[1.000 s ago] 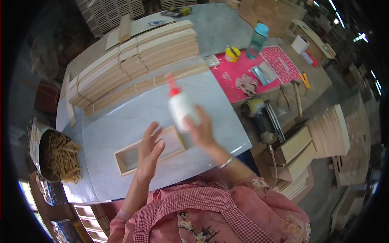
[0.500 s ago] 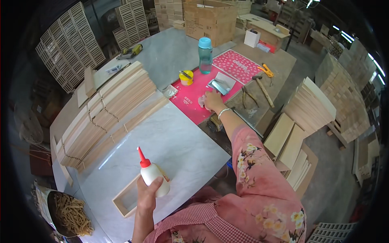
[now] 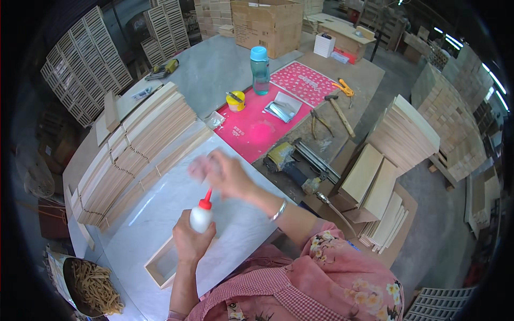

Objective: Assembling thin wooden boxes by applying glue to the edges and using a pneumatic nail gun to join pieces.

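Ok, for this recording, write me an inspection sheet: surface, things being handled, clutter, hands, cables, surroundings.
Surface: grey marbled tabletop; pink mat beyond it.
Things handled: white bottle with red nozzle, tilted slightly; pinkish cloth, blurred; wooden frame on the tabletop, partly hidden.
Clutter: thin wood pieces in stacks; yellow tub, blue-capped bottle, hammer, pliers, power tool.
Hands: left hand grips the white bottle; right hand holds the cloth near the nozzle, contact unclear.
Cables: hose at the power tool's end; others: nothing seen.
Surroundings: cardboard box, slatted panels, ceiling lights.
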Motion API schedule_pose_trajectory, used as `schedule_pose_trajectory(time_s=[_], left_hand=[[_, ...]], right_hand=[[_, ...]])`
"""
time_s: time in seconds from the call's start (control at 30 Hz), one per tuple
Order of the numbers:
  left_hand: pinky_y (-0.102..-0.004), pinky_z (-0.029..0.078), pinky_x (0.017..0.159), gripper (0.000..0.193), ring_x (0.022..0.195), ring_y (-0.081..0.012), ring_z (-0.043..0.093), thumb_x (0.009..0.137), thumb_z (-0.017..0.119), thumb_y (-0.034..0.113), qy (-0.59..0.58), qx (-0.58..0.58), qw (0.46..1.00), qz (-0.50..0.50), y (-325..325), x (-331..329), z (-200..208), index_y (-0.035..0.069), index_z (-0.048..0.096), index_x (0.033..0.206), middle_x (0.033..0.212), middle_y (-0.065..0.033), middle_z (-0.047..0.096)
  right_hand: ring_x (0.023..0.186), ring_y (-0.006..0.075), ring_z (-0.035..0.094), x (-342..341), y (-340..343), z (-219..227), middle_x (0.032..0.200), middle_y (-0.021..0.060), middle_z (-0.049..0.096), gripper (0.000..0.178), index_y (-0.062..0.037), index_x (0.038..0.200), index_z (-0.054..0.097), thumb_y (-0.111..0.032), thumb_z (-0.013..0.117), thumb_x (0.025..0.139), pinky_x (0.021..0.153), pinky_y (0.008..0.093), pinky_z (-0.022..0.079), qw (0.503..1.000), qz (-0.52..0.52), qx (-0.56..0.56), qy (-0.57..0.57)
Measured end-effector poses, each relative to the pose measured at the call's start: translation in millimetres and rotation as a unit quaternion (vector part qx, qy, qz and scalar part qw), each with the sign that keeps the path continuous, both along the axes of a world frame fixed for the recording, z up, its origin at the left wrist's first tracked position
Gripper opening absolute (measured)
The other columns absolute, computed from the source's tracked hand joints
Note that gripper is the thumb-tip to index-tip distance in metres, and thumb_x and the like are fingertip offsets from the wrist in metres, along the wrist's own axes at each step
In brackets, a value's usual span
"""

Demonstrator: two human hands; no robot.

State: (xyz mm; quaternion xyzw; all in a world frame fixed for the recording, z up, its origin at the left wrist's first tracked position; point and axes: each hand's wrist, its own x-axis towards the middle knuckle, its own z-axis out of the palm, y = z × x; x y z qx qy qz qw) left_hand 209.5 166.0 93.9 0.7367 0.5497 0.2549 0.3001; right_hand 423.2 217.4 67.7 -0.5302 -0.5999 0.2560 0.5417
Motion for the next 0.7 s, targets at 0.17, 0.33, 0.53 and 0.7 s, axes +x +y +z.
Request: schedule_pose_trajectory(time_s=[0.17,0.33,0.53,0.7], left_hand=[[-0.0358,0.052,0.073,0.048,0.075,-0.0242,0.061,0.073,0.079,0.014,-0.046,0.003,0.998,0.047,-12.2,-16.4,-1.4,-0.003,0.062,0.115,0.093,-0.0157,0.069],[-0.0357,0.052,0.079,0.045,0.085,-0.0254,0.062,0.08,0.072,0.015,-0.195,-0.05,0.977,0.073,-18.3,-33.9,-8.5,-0.001,0.059,0.119,0.103,-0.0163,0.068],[-0.037,0.048,0.095,0.045,0.107,-0.0262,0.059,0.097,0.057,0.027,-0.522,-0.12,0.837,0.114,-20.0,-33.3,-8.8,0.001,0.052,0.133,0.129,-0.0171,0.059],[-0.0396,0.043,0.104,0.05,0.121,-0.0271,0.054,0.105,0.045,0.038,-0.618,-0.108,0.765,0.143,-31.6,-32.1,-7.6,0.003,0.045,0.141,0.145,-0.0167,0.047]], right_hand=[[0.061,0.03,0.068,108.5,76.6,-54.3,0.083,0.0155,0.068,0.029,-0.0056,0.111,0.056,-0.031,0.058,0.097,0.045,0.0405,0.054,0.957,-0.213,-0.133,-0.144],[0.087,0.0383,0.068,140.2,97.7,-61.4,0.091,0.0173,0.07,0.039,-0.0073,0.11,0.06,-0.041,0.063,0.092,0.078,0.0488,0.053,0.92,-0.278,-0.183,-0.208],[0.109,0.0323,0.064,27.9,39.2,-48.8,0.123,0.0171,0.065,0.051,-0.0002,0.126,0.06,-0.034,0.072,0.089,0.098,0.0404,0.049,0.988,-0.055,0.063,-0.13],[0.118,0.0322,0.058,-129.5,-71.8,-21.4,0.139,0.0201,0.052,0.075,-0.0015,0.144,0.042,-0.03,0.077,0.083,0.101,0.0413,0.047,0.964,0.225,-0.019,0.137]])
